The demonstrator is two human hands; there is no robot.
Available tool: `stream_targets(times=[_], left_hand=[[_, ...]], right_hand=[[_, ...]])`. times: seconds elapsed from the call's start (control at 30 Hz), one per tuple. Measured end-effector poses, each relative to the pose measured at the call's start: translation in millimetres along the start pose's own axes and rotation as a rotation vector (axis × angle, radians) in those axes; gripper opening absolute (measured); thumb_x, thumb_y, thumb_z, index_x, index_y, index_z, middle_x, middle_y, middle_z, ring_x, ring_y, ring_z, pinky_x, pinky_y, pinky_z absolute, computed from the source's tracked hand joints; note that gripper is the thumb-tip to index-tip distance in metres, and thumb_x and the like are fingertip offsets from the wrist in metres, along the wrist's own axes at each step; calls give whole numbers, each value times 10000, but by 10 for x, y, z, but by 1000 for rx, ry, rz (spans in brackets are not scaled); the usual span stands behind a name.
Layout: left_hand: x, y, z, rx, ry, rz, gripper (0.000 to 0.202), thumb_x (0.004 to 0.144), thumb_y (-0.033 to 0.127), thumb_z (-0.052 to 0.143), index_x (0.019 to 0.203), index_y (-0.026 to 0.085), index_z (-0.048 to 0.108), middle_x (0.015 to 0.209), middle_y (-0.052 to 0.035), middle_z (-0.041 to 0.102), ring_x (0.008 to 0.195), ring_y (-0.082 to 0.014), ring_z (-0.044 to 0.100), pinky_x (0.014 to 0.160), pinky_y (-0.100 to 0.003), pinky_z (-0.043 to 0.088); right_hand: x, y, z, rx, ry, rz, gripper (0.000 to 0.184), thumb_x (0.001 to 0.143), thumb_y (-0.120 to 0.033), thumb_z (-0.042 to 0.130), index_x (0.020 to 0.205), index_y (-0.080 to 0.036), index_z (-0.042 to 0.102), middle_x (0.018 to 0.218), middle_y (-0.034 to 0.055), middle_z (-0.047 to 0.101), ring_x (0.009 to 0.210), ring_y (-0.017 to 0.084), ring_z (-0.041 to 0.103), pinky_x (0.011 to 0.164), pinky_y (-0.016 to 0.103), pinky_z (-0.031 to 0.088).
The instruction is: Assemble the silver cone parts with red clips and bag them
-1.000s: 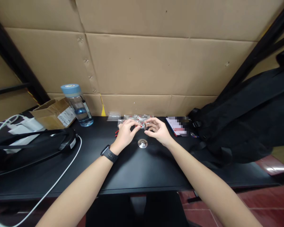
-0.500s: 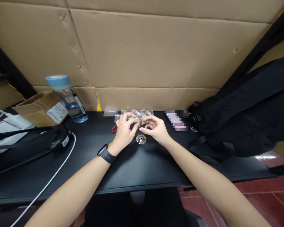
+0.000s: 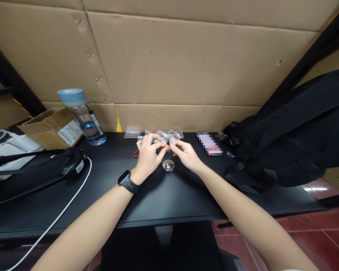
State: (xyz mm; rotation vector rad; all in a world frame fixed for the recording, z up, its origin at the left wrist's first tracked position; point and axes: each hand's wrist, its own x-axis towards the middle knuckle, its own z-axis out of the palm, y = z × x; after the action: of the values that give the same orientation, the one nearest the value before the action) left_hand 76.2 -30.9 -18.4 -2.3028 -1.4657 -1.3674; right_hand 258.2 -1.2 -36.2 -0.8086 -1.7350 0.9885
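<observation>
My left hand point(image 3: 150, 151), with a black watch point(image 3: 128, 181) on its wrist, pinches with thumb and forefinger. Opposite it, the fingertips of my right hand point(image 3: 186, 155) are pinched together and almost touch the left ones. Between the two pinches is a small thin piece point(image 3: 169, 149), too slight to make out clearly. Just below the hands a shiny round metal disc point(image 3: 168, 165) with a raised middle lies on the black table point(image 3: 169, 203). Red cords point(image 3: 136, 153) stick out beside my left hand. Behind the fingers lie clear plastic bags point(image 3: 172, 134) with shiny and red contents.
To the left stand a blue-capped water bottle point(image 3: 86, 118) and an open cardboard box point(image 3: 52, 130), with a black bag point(image 3: 36, 173) and a white cable point(image 3: 70, 210) nearer. A phone point(image 3: 210, 144) and a black backpack point(image 3: 293, 131) are on the right. A cardboard wall point(image 3: 164, 67) closes the back.
The fingers of my right hand have drawn together into a pinch. A dark round piece visible between the hands earlier now shows only as a thin sliver. The disc stays on the table.
</observation>
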Motion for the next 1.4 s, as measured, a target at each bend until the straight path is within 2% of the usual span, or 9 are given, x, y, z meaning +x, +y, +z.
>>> stream_targets(times=[0.1, 0.23, 0.4, 0.53, 0.63, 0.77, 0.83, 1.03, 1.4], left_hand=[[7, -12, 3, -12, -61, -12, 156, 945, 354, 630, 906, 277, 760, 1141, -43, 637, 1122, -239, 570, 923, -403, 324], [23, -37, 0, -99, -123, -104, 393, 1070, 341, 307, 1189, 294, 677, 1269, -52, 613, 1208, -220, 539, 977, -402, 332], [-4, -116, 32, -13, -380, 48, 299, 972, 456, 536, 1194, 316, 679, 1345, -60, 580, 1272, -286, 488, 1046, -467, 343], [16, -225, 18, 52, -425, 100, 335, 993, 450, 492, 1256, 311, 645, 1343, -77, 582, 1261, -285, 501, 1039, -475, 366], [97, -403, -92, 135, -385, 76, 281, 996, 338, 472, 1175, 283, 681, 1264, -83, 636, 1202, -278, 541, 1006, -466, 376], [188, -697, -297, 256, -428, 43, 179, 887, 227, 582, 815, 242, 745, 1053, -87, 724, 1107, -306, 569, 956, -473, 354], [200, -790, -365, 257, -472, 4, 156, 842, 240, 638, 727, 247, 744, 950, -78, 736, 1066, -312, 578, 941, -469, 348], [175, -823, -321, 218, -666, -9, 108, 711, 261, 800, 805, 311, 790, 939, -38, 752, 1053, -306, 596, 911, -429, 356], [84, -736, -134, 164, -591, 56, 153, 854, 251, 668, 709, 234, 712, 907, -71, 715, 1045, -283, 587, 922, -433, 332]], right_hand=[[-3, 9, -3, -100, 10, -46, 375, 949, -548, 571, 839, -200, 659, 1062, 72, 635, 982, 205, 615, 747, 303, 516], [-11, -2, -35, -310, 24, -77, 319, 977, -475, 540, 852, -206, 657, 1180, 106, 586, 1154, 248, 557, 885, 371, 505], [-16, -10, -99, -504, 8, -137, 221, 988, -359, 528, 863, -220, 645, 1240, 100, 576, 1219, 264, 513, 1076, 465, 398], [3, 56, -162, -624, 19, -141, 212, 982, -316, 524, 850, -220, 659, 1238, 102, 583, 1206, 280, 506, 1083, 495, 388], [18, 115, -248, -774, -5, -116, 228, 956, -287, 548, 774, -207, 660, 1235, 116, 586, 1179, 305, 503, 1052, 512, 406], [5, 97, -379, -910, -82, -30, 147, 932, -247, 565, 838, -203, 669, 1235, 124, 599, 1113, 305, 533, 982, 506, 449], [-11, 38, -411, -885, -141, -47, 113, 912, -221, 594, 990, -210, 674, 1238, 121, 609, 1119, 295, 544, 981, 487, 459], [-40, -89, -287, -636, -500, -160, 437, 776, -332, 816, 1186, -267, 682, 1166, 61, 701, 1034, 251, 632, 933, 386, 494], [-43, 1, -136, -600, -419, -126, 402, 673, -157, 781, 1063, -240, 727, 894, 11, 747, 804, 190, 692, 782, 299, 513]])
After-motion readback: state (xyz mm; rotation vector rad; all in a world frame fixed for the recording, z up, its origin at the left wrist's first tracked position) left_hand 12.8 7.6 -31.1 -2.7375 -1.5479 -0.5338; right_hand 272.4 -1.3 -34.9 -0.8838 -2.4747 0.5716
